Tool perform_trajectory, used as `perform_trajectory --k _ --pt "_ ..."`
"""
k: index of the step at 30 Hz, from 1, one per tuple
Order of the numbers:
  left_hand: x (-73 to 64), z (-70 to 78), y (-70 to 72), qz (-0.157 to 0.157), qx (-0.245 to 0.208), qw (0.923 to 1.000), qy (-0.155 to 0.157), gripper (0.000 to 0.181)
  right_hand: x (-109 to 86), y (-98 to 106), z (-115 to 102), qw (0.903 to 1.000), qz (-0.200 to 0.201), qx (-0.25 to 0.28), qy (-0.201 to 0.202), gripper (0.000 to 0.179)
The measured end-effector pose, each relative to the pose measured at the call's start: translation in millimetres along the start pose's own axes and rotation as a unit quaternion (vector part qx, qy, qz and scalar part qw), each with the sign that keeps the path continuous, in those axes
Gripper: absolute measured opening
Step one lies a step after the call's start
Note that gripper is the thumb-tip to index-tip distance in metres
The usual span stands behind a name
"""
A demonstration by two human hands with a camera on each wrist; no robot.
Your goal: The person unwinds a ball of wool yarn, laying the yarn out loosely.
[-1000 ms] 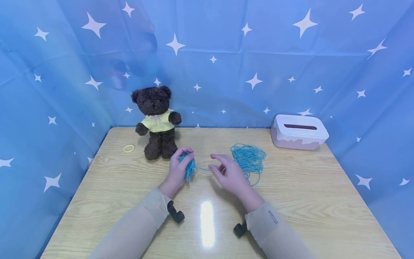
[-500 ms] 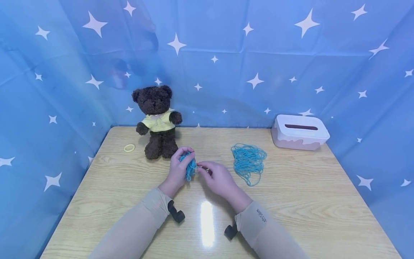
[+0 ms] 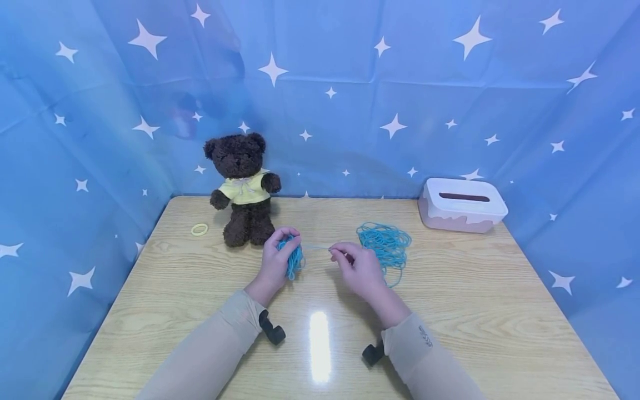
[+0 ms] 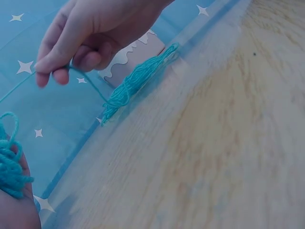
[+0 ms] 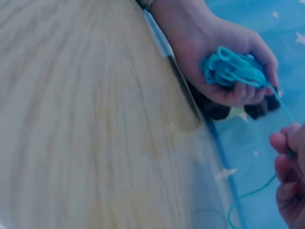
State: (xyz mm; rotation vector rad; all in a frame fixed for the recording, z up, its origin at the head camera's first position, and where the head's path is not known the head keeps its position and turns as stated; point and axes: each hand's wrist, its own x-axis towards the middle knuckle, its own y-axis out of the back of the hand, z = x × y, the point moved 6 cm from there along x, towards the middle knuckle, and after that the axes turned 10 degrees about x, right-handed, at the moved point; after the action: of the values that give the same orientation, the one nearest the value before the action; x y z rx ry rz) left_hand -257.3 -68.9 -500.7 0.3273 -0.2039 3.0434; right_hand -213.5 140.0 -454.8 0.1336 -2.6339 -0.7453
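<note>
In the head view my left hand [image 3: 274, 262] grips a bundle of turquoise yarn [image 3: 295, 262], its fingers curled round the loops; the right wrist view shows the same bundle [image 5: 233, 69] held in the palm. My right hand [image 3: 361, 270] pinches a single strand of that yarn between thumb and forefinger, off to the right of the bundle. The strand [image 3: 316, 248] runs stretched between both hands. Behind the right hand, a loose pile of turquoise yarn [image 3: 385, 244] lies on the table. In the left wrist view a strand trails from the pinching fingers [image 4: 61, 75] toward this pile.
A dark brown teddy bear [image 3: 239, 189] in a yellow hoodie stands behind my left hand. Left of it lies a pale yellow ring [image 3: 199, 229]. A white and pink tissue box [image 3: 462, 205] sits at the table's back right. A blue starred curtain [image 3: 345, 111] surrounds the table [image 3: 465, 311].
My right hand came left to the bundle, then drew back right, pulling a strand out straight. The left hand and its bundle have stayed in place.
</note>
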Motion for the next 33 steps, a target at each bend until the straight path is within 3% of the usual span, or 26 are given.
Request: perform_trajectory --k 7,14,21,33 --pt "0.0 0.6 -0.4 0.001 -0.005 1.0000 0.000 0.004 -4.7 30 14 0.9991 0.041 -0.003 -0.007 0.017" --pt "0.3 0.9 -1.3 -0.001 -0.006 1.0000 0.000 0.003 -11.3 63 34 0.9955 0.092 -0.016 -0.019 0.017" --pt "-0.5 0.8 -0.1 0.010 0.008 0.9999 0.003 0.015 -20.7 90 54 0.9903 0.132 -0.033 -0.025 0.016" --pt "-1.7 1.0 0.6 0.013 0.001 0.9999 0.005 0.005 -34.8 125 92 0.9754 0.166 -0.089 -0.116 0.022"
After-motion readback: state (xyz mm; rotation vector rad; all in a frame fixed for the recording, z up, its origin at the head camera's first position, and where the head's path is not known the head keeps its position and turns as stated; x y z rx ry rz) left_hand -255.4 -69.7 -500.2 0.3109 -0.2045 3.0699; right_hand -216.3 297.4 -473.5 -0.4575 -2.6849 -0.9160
